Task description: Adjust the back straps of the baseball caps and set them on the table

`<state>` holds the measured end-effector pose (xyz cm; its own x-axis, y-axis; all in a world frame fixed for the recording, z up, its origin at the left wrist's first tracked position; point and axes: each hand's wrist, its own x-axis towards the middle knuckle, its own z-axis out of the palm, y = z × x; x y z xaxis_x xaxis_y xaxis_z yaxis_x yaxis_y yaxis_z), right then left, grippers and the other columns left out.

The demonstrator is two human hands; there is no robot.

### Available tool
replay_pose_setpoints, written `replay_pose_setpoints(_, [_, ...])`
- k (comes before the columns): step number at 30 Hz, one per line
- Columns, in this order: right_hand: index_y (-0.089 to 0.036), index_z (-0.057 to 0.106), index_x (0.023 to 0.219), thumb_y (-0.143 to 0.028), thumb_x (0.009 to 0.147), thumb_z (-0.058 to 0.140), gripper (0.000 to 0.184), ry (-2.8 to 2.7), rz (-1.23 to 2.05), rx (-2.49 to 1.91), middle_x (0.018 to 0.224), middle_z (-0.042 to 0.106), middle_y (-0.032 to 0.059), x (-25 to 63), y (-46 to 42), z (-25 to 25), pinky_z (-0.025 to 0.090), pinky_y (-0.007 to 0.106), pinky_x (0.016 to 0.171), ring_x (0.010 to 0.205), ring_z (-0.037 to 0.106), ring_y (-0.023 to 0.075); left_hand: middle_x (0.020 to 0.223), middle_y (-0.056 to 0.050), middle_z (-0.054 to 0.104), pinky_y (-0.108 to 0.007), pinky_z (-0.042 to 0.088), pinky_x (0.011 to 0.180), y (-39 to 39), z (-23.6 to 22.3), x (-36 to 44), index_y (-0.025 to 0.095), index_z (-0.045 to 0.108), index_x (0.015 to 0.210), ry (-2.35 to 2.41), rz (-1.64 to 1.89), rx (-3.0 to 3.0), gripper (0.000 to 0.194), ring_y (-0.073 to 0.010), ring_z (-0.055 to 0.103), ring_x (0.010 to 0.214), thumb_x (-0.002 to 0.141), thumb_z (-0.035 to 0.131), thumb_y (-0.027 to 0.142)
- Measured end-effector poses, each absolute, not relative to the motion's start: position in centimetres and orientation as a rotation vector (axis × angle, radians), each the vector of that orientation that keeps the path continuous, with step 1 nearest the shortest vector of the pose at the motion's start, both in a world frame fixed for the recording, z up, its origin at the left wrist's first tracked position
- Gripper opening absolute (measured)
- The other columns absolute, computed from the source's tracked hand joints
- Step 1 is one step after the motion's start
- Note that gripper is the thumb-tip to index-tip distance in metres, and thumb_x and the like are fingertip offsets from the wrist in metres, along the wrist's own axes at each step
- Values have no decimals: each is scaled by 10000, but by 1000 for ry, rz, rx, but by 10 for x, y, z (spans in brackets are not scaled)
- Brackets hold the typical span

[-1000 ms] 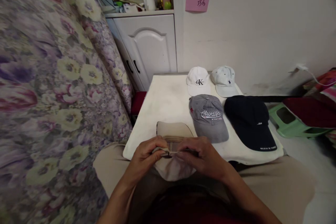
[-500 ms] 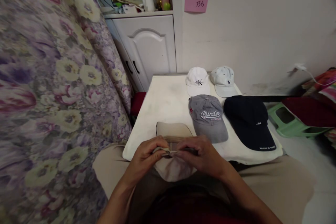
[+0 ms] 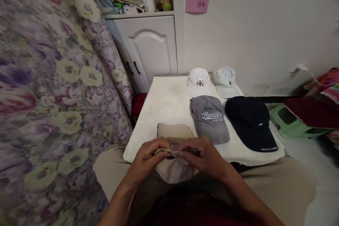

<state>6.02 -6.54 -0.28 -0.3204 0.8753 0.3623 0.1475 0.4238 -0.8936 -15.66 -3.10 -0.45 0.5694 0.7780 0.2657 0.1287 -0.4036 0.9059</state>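
Note:
A beige baseball cap (image 3: 176, 173) lies upside down at the table's near edge, its brim pointing away from me and its inside partly showing. My left hand (image 3: 148, 155) pinches the back strap from the left between thumb and fingers. From the right, my right hand (image 3: 202, 153) pinches the same strap, the two sets of fingertips almost meeting. The strap's fastening is mostly hidden by my fingers. Right of the beige cap rests a grey cap (image 3: 210, 118) with "Always" lettering.
A navy cap (image 3: 249, 123), a white cap (image 3: 199, 82) and a pale blue cap (image 3: 225, 82) sit on the cream-covered table (image 3: 161, 102). A floral curtain (image 3: 66, 95) hangs at left; a white cabinet (image 3: 148, 47) stands behind. A green stool (image 3: 283, 120) is at right.

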Motion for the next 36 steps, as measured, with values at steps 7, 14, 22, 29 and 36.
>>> replay_pose_setpoints(7, [-187, 717, 825, -313, 904, 636, 169, -1793, 1005, -909, 716, 667, -9, 62, -66, -3, 430, 212, 575, 640, 569, 100, 753, -13, 597, -245, 395, 658, -33, -2, -155, 165, 655, 829, 744, 881, 1873, 174, -147, 540, 704, 916, 599, 306])
replay_pose_setpoints(14, [-182, 707, 836, -291, 901, 629, 150, -1844, 902, -910, 687, 655, -13, 62, -67, -3, 400, 209, 543, 592, 537, 89, 760, -18, 603, -245, 396, 653, -33, 0, -155, 165, 654, 835, 777, 840, 1866, 143, -153, 542, 707, 909, 596, 273])
replay_pose_setpoints(22, [-185, 690, 801, -173, 842, 632, 72, -1890, 822, -965, 676, 644, -18, 62, -68, -3, 374, 219, 537, 584, 529, 93, 764, -6, 612, -228, 396, 655, -33, 0, -155, 165, 657, 835, 795, 837, 1882, 91, -144, 552, 714, 892, 604, 213])
replay_pose_setpoints(29, [-196, 691, 817, -176, 846, 628, 72, -1873, 852, -934, 704, 663, -12, 62, -66, -4, 418, 226, 565, 614, 559, 107, 752, -5, 611, -222, 397, 648, -34, 1, -154, 160, 660, 815, 804, 834, 1853, 105, -140, 547, 704, 885, 606, 218])
replay_pose_setpoints(36, [-202, 678, 787, -159, 826, 639, 70, -1848, 879, -954, 691, 649, -15, 64, -66, -4, 414, 231, 563, 627, 554, 115, 748, -10, 623, -233, 418, 652, -33, 0, -153, 158, 667, 813, 829, 837, 1819, 108, -146, 550, 694, 872, 625, 238])
